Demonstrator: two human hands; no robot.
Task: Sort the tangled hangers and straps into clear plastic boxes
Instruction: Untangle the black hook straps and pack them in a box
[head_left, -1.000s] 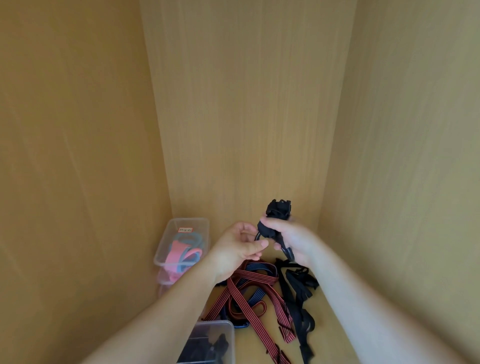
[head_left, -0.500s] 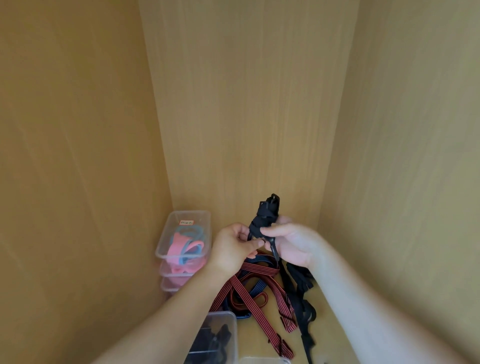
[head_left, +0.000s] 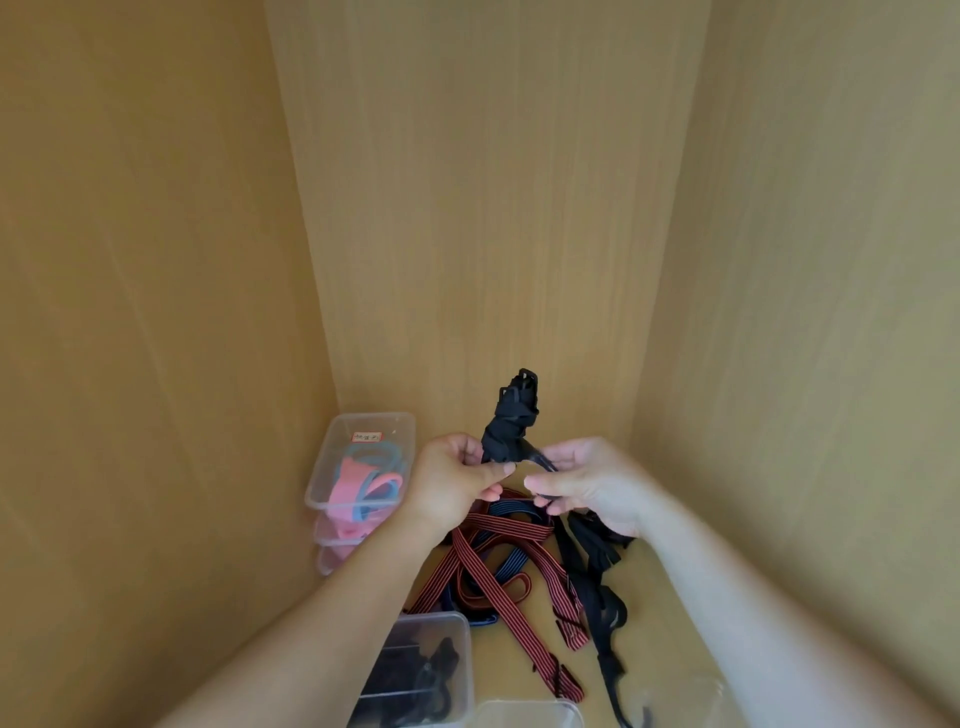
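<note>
A bundled black strap (head_left: 511, 421) with a buckle at its top is held upright above the wooden shelf floor. My left hand (head_left: 457, 480) pinches the bundle's lower end. My right hand (head_left: 587, 483) grips a loose black tail of the same strap just to the right. Below the hands lies a tangle of red-and-black striped straps (head_left: 498, 561), a blue striped strap (head_left: 511, 506) and more black straps (head_left: 597, 577).
A stack of clear boxes (head_left: 363, 462) at the back left holds pink and blue straps. A clear box (head_left: 421, 670) with black items sits at the front, and another clear box's rim (head_left: 530, 709) shows at the bottom edge. Wooden walls close in on three sides.
The black bundle passed from my right hand's grip to my left hand's pinch. My right hand shifted right onto the loose tail. The view tilted down, showing more of the front boxes.
</note>
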